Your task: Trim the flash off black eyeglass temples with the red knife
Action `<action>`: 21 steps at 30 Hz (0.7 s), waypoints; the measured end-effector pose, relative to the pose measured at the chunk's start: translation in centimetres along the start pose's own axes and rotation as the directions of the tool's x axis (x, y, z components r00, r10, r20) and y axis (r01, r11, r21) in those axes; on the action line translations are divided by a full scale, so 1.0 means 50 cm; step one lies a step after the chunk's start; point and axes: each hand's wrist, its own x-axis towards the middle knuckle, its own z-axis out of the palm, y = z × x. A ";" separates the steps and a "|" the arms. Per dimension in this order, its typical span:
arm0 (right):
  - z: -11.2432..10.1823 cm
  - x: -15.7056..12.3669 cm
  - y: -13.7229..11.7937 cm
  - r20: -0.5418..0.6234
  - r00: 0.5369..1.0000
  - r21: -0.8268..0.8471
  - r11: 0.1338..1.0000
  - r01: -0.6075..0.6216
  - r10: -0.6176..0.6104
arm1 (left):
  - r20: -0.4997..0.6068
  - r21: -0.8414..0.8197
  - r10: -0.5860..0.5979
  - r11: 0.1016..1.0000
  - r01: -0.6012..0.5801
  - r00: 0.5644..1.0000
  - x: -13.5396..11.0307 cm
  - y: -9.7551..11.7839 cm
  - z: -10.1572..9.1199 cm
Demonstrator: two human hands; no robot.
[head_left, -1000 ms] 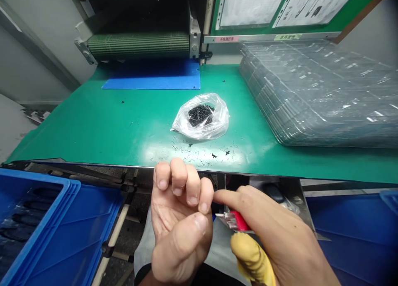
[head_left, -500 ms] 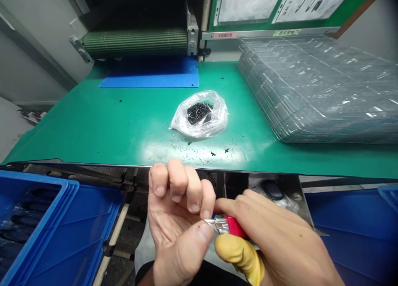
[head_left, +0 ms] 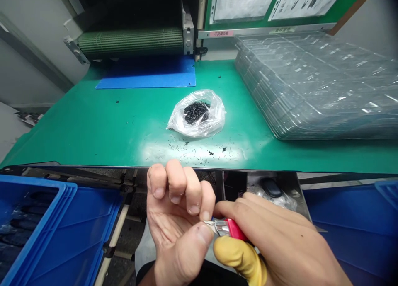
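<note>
My left hand (head_left: 177, 219) is curled below the table edge, thumb and little finger pinched together on something too small to make out. My right hand (head_left: 276, 244) grips a small red-handled cutter (head_left: 228, 229), a yellow finger cot (head_left: 241, 257) on the thumb. The cutter's metal tip touches the pinch of my left fingers. On the green table (head_left: 93, 128) lies a clear plastic bag (head_left: 199, 114) holding small black parts, with black bits scattered in front of it.
A tall stack of clear plastic trays (head_left: 317, 83) stands at the right. A blue mat (head_left: 149, 72) lies before a green conveyor roller (head_left: 130, 41) at the back. Blue bins sit below the table at left (head_left: 56, 232) and right (head_left: 357, 219).
My right hand has brought the cutter leftwards until its tip meets my left fingertips. The left thumb has closed toward the fingers. The view has shifted slightly.
</note>
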 end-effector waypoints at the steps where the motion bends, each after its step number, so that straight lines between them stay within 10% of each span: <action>1: 0.000 0.000 0.000 -0.003 1.000 -0.024 1.000 0.005 -0.005 | 0.000 0.001 0.003 1.000 -0.003 1.000 -0.001 0.000 0.001; 21: -0.022 0.008 -0.006 -0.052 0.999 -0.051 0.999 -0.012 0.009 | -0.024 -0.100 0.022 0.995 -0.024 0.999 -0.003 -0.005 0.013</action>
